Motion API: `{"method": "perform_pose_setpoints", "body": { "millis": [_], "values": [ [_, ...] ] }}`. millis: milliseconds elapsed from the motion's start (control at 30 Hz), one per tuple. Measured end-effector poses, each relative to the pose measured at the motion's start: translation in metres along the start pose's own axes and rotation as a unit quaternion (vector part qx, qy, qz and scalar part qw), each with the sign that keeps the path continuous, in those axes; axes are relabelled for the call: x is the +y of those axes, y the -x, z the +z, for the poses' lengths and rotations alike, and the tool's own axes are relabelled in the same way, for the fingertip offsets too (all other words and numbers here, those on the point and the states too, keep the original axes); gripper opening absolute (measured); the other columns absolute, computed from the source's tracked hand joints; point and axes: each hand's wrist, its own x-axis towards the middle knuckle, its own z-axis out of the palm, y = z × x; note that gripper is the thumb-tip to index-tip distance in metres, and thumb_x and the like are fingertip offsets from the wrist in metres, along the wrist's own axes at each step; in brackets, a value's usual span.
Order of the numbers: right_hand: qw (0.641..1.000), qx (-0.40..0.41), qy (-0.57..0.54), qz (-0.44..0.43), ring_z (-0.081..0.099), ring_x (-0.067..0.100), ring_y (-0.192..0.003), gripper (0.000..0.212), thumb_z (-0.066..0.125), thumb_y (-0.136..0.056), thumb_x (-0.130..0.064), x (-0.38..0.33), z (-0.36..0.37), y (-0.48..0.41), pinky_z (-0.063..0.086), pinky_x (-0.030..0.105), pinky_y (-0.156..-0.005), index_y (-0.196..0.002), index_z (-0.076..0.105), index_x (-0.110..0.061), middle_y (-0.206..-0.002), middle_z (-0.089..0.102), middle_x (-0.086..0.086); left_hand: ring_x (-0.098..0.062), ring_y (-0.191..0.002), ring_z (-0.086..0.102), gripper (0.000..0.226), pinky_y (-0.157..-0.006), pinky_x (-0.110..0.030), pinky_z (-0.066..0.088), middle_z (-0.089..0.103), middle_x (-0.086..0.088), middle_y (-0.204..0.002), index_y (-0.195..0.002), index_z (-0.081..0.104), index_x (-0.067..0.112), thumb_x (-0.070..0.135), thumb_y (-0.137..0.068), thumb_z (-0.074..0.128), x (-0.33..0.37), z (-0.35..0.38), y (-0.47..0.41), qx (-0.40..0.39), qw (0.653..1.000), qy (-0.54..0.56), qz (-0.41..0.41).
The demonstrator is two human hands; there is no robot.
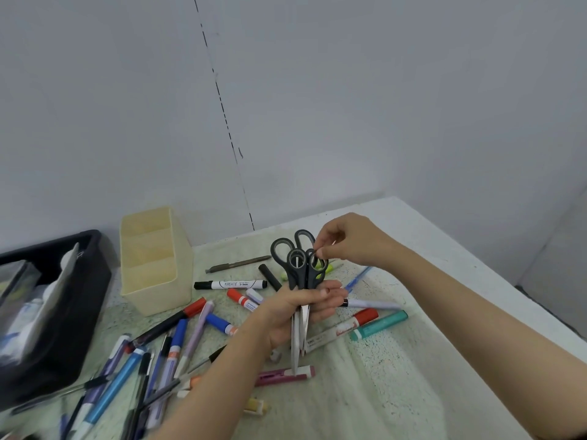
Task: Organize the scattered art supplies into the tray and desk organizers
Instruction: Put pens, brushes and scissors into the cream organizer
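Note:
My left hand (301, 308) grips a bunch of black-handled scissors (298, 265) around the blades, handles up and tips pointing down. My right hand (346, 241) pinches one of the handle loops at the top of the bunch. Both hands are held above the middle of the cloth-covered table (365, 392). A cream desk organizer (152, 265) with three compartments stands to the left, and I see nothing inside it. A black tray (54, 306) at the far left holds white bottles and a clear box. Markers and pens (165, 347) lie scattered around and below my hands.
A white KREATE marker (232, 284), a brown pen (238, 264) and a black cap (270, 277) lie behind my hands. A red-capped marker (343, 328) and a teal marker (379, 325) lie to the right, a pink item (282, 376) near the front. The table edge runs diagonally on the right.

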Motion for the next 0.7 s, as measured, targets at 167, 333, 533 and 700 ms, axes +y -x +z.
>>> {"method": "perform_pose_setpoints", "body": {
  "millis": [167, 333, 533, 700],
  "values": [
    [0.999, -0.021, -0.020, 0.046, 0.058, 0.006, -0.056, 0.012, 0.075, -0.077, -0.021, -0.002, 0.001, -0.002, 0.042, 0.019, -0.052, -0.084, 0.065, -0.019, -0.071, 0.066, -0.003, -0.015, -0.091, 0.070, 0.022, -0.067, -0.020, 0.055, 0.072, -0.011, -0.100, -0.088, 0.078, 0.011, 0.009, -0.071, 0.065, 0.003, 0.000, 0.000, 0.009, 1.000, -0.013, 0.009],
    [0.997, -0.012, -0.060, 0.046, 0.058, 0.011, -0.056, 0.013, 0.073, -0.079, -0.014, -0.005, 0.001, -0.005, 0.048, 0.024, -0.058, -0.089, 0.066, -0.013, -0.069, 0.066, 0.002, -0.014, -0.089, 0.071, 0.021, -0.067, -0.020, 0.055, 0.073, -0.008, -0.101, -0.090, 0.078, 0.013, 0.014, -0.074, 0.065, 0.006, -0.001, 0.001, -0.013, 1.000, -0.015, -0.006],
    [0.990, 0.064, -0.124, 0.035, 0.063, 0.013, -0.056, 0.011, 0.074, -0.078, -0.013, -0.003, 0.003, -0.012, 0.055, 0.025, -0.066, -0.084, 0.065, -0.012, -0.067, 0.068, 0.002, -0.006, -0.070, 0.069, 0.022, -0.057, -0.016, 0.053, 0.073, -0.006, -0.101, -0.092, 0.077, 0.015, 0.027, -0.078, 0.067, 0.004, -0.004, 0.000, -0.012, 0.999, -0.039, -0.027],
    [0.988, 0.086, -0.128, 0.016, 0.065, 0.016, -0.081, 0.024, 0.076, -0.077, -0.029, -0.001, 0.008, -0.014, 0.053, 0.029, -0.076, -0.096, 0.064, -0.018, -0.088, 0.068, 0.001, 0.000, -0.045, 0.056, 0.025, -0.044, -0.011, 0.046, 0.074, -0.004, -0.096, -0.087, 0.078, 0.016, 0.030, -0.077, 0.060, 0.004, -0.006, 0.000, -0.017, 0.999, -0.031, -0.036]
  ]
}}
